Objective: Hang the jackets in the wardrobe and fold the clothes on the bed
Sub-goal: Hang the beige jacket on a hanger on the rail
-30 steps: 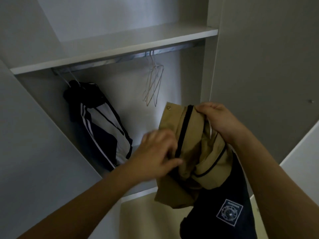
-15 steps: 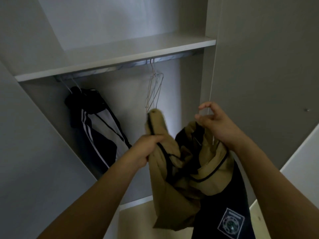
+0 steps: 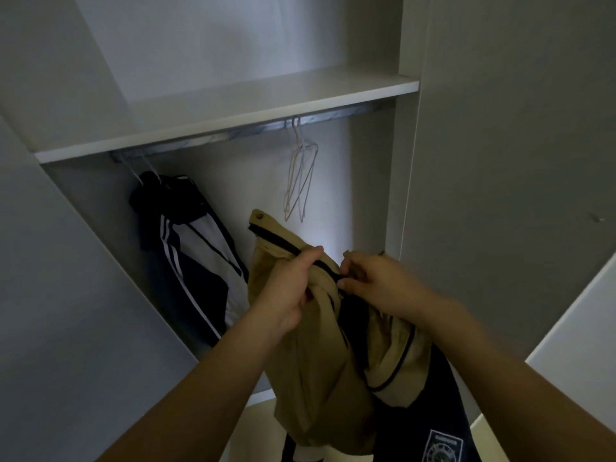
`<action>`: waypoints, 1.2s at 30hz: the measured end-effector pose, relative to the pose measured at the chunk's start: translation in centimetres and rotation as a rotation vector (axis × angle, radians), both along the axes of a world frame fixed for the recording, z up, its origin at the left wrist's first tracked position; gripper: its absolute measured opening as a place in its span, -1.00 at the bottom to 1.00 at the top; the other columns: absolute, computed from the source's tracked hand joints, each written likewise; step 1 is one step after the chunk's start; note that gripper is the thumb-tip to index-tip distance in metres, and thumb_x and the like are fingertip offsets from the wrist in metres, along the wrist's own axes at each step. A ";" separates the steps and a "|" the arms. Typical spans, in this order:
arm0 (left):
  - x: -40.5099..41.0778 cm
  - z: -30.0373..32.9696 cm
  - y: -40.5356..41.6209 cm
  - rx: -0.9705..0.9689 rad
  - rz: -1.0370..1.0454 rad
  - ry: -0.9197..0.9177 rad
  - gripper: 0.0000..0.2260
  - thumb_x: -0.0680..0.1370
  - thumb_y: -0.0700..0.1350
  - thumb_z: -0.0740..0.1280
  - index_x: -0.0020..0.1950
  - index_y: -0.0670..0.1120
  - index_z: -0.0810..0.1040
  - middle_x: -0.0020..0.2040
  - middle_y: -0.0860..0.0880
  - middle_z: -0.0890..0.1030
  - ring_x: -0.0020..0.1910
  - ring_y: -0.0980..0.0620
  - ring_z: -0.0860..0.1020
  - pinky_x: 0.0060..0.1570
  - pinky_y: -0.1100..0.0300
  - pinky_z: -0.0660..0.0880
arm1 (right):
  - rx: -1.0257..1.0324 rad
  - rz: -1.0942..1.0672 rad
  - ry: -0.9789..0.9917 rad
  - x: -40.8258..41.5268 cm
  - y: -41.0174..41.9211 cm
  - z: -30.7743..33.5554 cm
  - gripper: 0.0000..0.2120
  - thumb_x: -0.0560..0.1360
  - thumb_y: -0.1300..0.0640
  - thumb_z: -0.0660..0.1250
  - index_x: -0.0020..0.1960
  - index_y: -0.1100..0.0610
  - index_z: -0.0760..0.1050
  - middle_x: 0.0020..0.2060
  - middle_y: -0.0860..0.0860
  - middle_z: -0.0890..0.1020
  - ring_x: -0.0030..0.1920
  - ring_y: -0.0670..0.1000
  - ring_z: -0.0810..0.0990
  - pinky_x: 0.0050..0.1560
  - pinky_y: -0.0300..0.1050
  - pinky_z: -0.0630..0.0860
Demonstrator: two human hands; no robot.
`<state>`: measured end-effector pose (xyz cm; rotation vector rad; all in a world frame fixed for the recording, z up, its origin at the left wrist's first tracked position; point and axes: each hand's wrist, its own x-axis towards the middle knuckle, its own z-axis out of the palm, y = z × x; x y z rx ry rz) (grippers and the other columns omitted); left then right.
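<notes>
Up front, left hand gripping tan jacket at its black zip edge; right hand pinching same edge, before wardrobe rail with empty wire hangers.

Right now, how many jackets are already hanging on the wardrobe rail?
1: the dark striped jacket at the rail's left end. The tan jacket is in both hands. More may hang out of view at left.
</notes>
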<state>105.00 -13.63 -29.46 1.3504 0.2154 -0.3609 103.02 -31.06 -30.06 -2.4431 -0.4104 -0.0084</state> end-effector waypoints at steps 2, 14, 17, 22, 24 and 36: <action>0.0 -0.4 -0.1 0.031 0.010 -0.022 -0.71 0.52 0.01 0.42 0.07 -0.21 0.63 -0.04 -0.21 0.69 -0.09 -0.15 0.67 0.01 -0.03 0.61 | -0.057 0.032 -0.031 0.0 0.2 -0.2 -0.88 0.56 -0.04 0.28 -0.09 -0.02 0.47 -0.27 -0.12 0.52 -0.27 -0.21 0.47 -0.22 -0.23 0.36; 0.2 -1.3 0.2 0.025 0.096 -0.042 -0.75 0.49 0.05 0.45 -0.07 -0.15 0.64 -0.21 -0.11 0.69 -0.24 -0.05 0.67 -0.12 0.05 0.62 | -0.096 0.008 -0.082 0.7 0.6 -1.8 -0.92 0.56 -0.01 0.28 -0.09 -0.09 0.40 -0.29 -0.19 0.48 -0.27 -0.19 0.49 -0.27 -0.23 0.37; 0.2 -1.1 0.1 0.006 0.112 -0.039 -0.76 0.49 0.03 0.44 -0.13 -0.15 0.62 -0.23 -0.13 0.65 -0.27 -0.06 0.63 -0.13 0.04 0.59 | -0.087 0.000 -0.075 0.7 0.9 -2.2 -0.95 0.56 0.00 0.27 -0.06 -0.10 0.40 -0.34 -0.18 0.47 -0.32 -0.20 0.47 -0.33 -0.27 0.32; 0.4 -0.9 0.2 0.013 0.110 -0.050 -0.76 0.50 0.04 0.44 -0.10 -0.15 0.63 -0.24 -0.10 0.67 -0.26 -0.04 0.66 -0.14 0.03 0.61 | 0.202 -0.010 0.061 0.7 0.7 -1.8 -0.91 0.54 0.08 0.35 -0.13 0.05 0.56 -0.23 -0.07 0.59 -0.20 -0.10 0.56 -0.16 -0.19 0.48; 0.4 -0.9 0.0 0.017 0.105 -0.062 -0.77 0.50 0.04 0.44 -0.10 -0.13 0.63 -0.27 -0.08 0.67 -0.29 -0.02 0.66 -0.20 0.10 0.59 | 0.332 0.027 0.170 0.6 0.5 -1.5 -0.88 0.56 0.12 0.33 -0.13 0.10 0.59 -0.20 -0.01 0.61 -0.14 -0.02 0.59 -0.03 -0.12 0.52; 1.0 0.2 1.1 -0.082 0.327 0.008 -0.81 0.52 -0.05 0.42 -0.23 -0.11 0.58 -0.40 -0.05 0.61 -0.45 0.02 0.59 -0.41 0.17 0.54 | 0.323 -0.009 0.349 1.8 -3.1 -3.4 -0.73 0.60 0.02 0.26 -0.21 -0.16 0.62 -0.26 -0.19 0.63 -0.19 -0.22 0.59 -0.06 -0.18 0.44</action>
